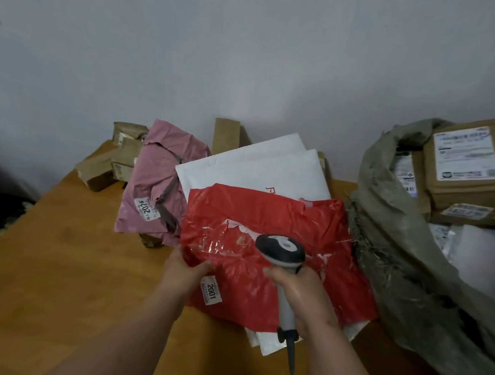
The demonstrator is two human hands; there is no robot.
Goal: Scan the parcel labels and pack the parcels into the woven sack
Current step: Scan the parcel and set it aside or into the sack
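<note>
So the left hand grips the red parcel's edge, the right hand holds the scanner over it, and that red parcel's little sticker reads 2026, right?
Not quite. The head view shows the red parcel carries the sticker reading 2001; 2026 is on the pink parcel behind it. The rest stands: the left hand grips the red parcel's edge and the right hand holds the scanner over it.

Red parcel, pink parcel, grey-green woven sack

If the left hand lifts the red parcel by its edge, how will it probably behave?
The red parcel will probably sag, since its thin plastic is creased and follows the contents. The glossy film and tape may be slippery, so the left hand pinching the edge might lose it. It lies rather flat, so it seems light.
</note>
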